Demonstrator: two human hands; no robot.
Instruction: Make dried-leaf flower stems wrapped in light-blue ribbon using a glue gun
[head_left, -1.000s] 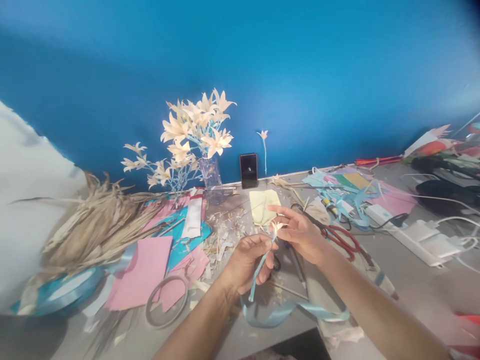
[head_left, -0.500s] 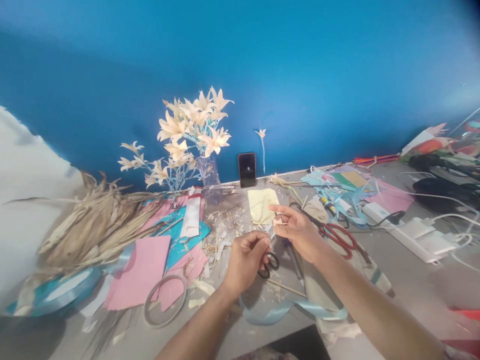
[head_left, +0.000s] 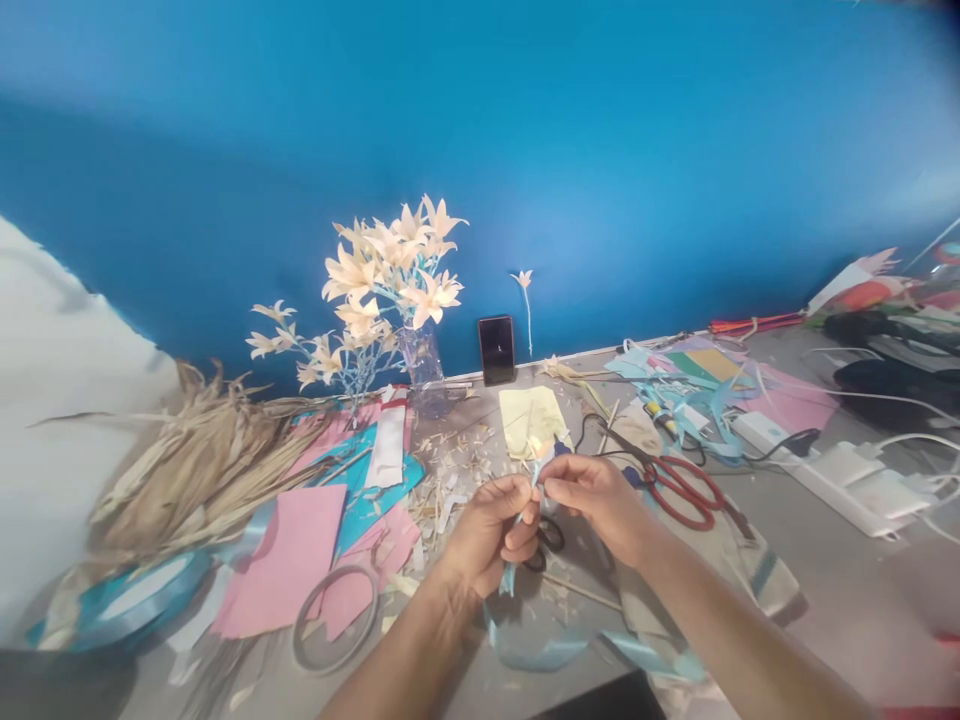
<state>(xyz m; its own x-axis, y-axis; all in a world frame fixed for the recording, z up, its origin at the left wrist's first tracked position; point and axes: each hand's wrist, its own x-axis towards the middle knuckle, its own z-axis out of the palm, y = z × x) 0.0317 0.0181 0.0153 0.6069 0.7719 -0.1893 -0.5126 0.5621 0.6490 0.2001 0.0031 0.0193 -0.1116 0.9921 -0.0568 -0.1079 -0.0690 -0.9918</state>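
My left hand (head_left: 491,525) and my right hand (head_left: 596,495) meet above the table, both pinching a small cream flower on a stem (head_left: 536,460). A light blue ribbon (head_left: 517,525) is wound on the stem between my fingers. Its loose tail (head_left: 555,650) trails down onto the table in front of me. Small black scissors (head_left: 546,540) lie just under my hands.
A vase of cream paper flowers (head_left: 390,275) stands at the back by the blue wall, a phone (head_left: 496,350) beside it. Dried husks (head_left: 202,460), pink paper (head_left: 281,545), tape rolls (head_left: 334,615), red scissors (head_left: 682,485) and a white power strip (head_left: 840,470) crowd the table.
My right hand has come in and closed on the flower stem, meeting my left hand. The hands sit slightly lower than before.
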